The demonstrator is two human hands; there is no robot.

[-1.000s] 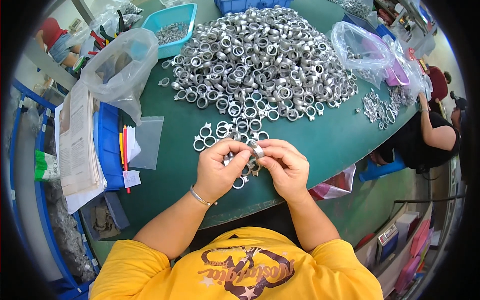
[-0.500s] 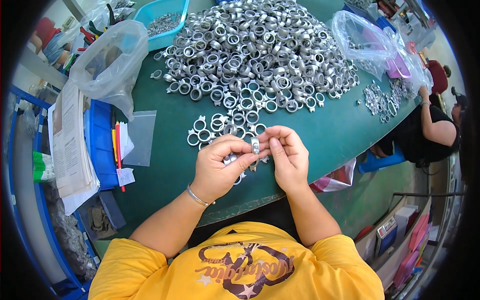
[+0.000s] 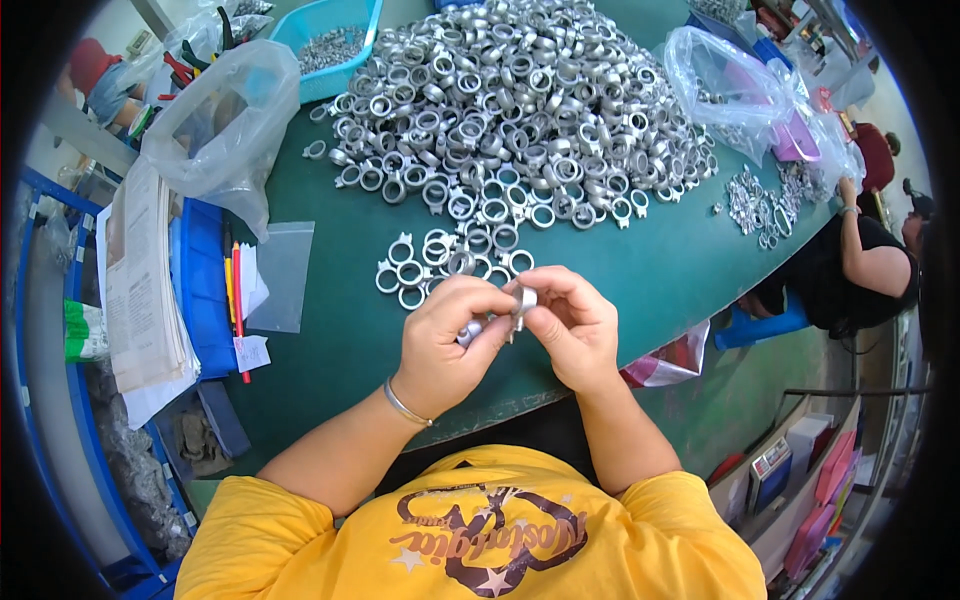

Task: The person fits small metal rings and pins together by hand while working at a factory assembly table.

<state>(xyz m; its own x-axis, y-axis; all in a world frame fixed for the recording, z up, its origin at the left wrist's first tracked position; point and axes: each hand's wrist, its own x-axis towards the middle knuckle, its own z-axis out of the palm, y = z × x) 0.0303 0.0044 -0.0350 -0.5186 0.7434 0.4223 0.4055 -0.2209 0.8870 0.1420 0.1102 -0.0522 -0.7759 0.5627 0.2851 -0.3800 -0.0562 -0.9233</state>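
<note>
Between my two hands, above the near edge of the green table (image 3: 330, 370), is a silvery metal ring clamp (image 3: 526, 298). My left hand (image 3: 450, 335) pinches it from the left, thumb and forefinger together, a bracelet on that wrist. From the other side my right hand (image 3: 572, 325) closes its thumb and fingers on the same clamp. Part of the clamp is hidden behind the fingertips. Just beyond my hands lies a loose group of similar ring clamps (image 3: 411, 272), leading back to a big heap of them (image 3: 500, 100).
At left stand a blue bin (image 3: 205, 290) with papers and pens, a clear plastic bag (image 3: 225, 130) and a turquoise basket (image 3: 372, 30) of small parts. Another clear bag (image 3: 725, 85) and small metal parts (image 3: 755, 205) lie at right. A person in black (image 3: 860, 260) sits beyond the right edge.
The clamp has turned between my fingers, its ring now facing differently. My left hand has shifted slightly right and down, and my right fingers have curled in around the clamp.
</note>
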